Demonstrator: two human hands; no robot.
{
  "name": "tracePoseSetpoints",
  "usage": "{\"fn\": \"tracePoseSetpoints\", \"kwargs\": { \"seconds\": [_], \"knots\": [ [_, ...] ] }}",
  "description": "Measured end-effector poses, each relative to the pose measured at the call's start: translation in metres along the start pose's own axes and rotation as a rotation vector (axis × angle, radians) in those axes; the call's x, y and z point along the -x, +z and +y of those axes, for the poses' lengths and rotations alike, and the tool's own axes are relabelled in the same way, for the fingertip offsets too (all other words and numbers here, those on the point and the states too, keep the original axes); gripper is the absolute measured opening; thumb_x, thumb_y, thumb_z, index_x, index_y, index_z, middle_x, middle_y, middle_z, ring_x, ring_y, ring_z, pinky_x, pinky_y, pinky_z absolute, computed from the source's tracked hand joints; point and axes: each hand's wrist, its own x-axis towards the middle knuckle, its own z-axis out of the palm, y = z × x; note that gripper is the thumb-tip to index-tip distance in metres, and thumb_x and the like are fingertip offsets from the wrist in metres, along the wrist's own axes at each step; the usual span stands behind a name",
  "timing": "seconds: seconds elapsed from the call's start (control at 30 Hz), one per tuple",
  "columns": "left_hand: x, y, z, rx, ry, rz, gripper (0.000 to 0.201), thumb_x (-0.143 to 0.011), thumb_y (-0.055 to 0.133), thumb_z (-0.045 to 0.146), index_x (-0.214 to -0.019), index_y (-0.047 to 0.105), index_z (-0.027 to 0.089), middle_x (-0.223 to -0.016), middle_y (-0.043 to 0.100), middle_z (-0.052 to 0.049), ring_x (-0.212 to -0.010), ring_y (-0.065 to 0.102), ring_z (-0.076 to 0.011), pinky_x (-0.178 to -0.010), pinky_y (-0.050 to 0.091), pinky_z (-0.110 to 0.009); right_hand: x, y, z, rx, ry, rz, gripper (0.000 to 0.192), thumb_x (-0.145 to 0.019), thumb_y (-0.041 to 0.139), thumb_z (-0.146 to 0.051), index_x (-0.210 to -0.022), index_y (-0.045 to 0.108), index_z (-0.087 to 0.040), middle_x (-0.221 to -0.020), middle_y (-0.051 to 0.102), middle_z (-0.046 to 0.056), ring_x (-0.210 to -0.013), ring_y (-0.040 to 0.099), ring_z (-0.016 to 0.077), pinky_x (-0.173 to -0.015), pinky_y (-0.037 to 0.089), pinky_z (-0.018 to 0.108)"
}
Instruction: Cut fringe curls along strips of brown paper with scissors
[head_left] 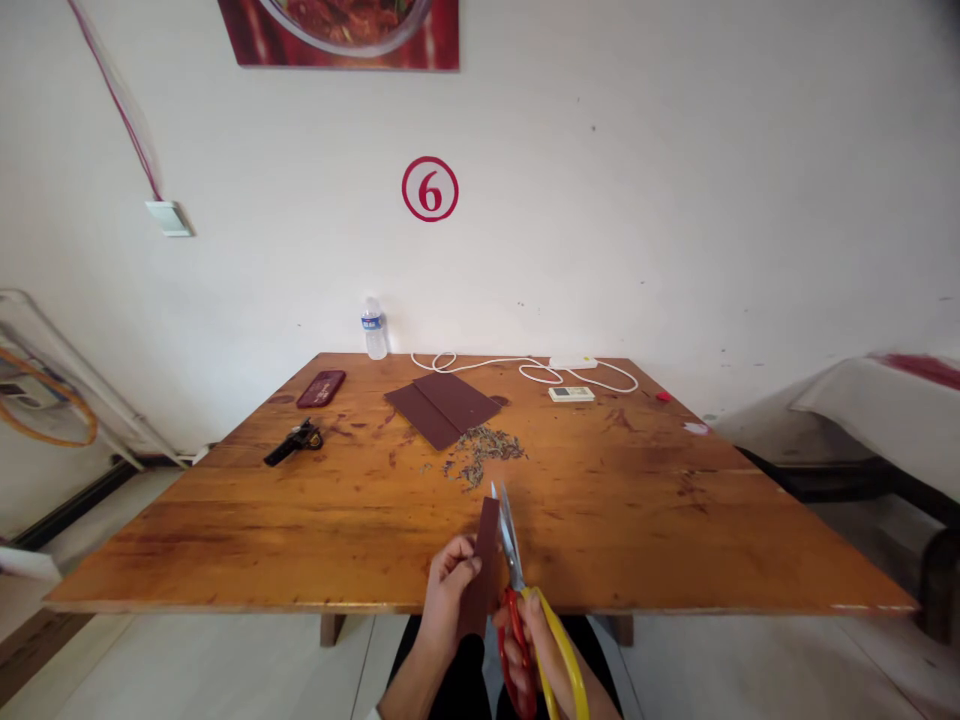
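At the near edge of the worn wooden table (300, 520), the left hand (448, 590) pinches a narrow dark-brown paper strip (486, 560) upright between thumb and fingers. Right beside it, the right hand (536, 645) grips red-and-yellow-handled scissors (517, 590), steel blades pointing up and lying against the strip's right edge. Farther back, a heap of small brown clippings (484, 452) lies just in front of a folded dark-brown sheet (444, 405).
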Motion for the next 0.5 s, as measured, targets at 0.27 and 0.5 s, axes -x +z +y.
{"fn": "tracePoseSetpoints", "kwargs": {
  "seconds": [0.27, 0.5],
  "knots": [
    [-0.003, -0.007, -0.003, 0.027, 0.000, -0.060, 0.041, -0.060, 0.087, 0.035, -0.055, 0.049, 0.022, -0.067, 0.057, 0.001, -0.066, 0.044, -0.0151, -0.066, 0.037, -0.029, -0.004, -0.003, -0.005, -0.099, 0.095, -0.019, 0.090, -0.058, 0.073, -0.108, -0.079, 0.065, -0.021, -0.059, 0.057, -0.006, -0.044, 0.046, 0.0063, -0.043, 0.038, 0.019],
    [-0.004, -0.011, -0.007, 0.036, -0.011, -0.090, 0.039, -0.063, 0.085, 0.033, -0.057, 0.049, 0.022, -0.070, 0.059, 0.000, -0.066, 0.043, -0.0145, -0.065, 0.036, -0.028, -0.004, -0.002, 0.000, -0.070, 0.060, -0.044, 0.092, -0.058, 0.069, -0.111, -0.078, 0.063, -0.021, -0.058, 0.054, -0.007, -0.043, 0.044, 0.0069, -0.043, 0.036, 0.020]
  ]
}}
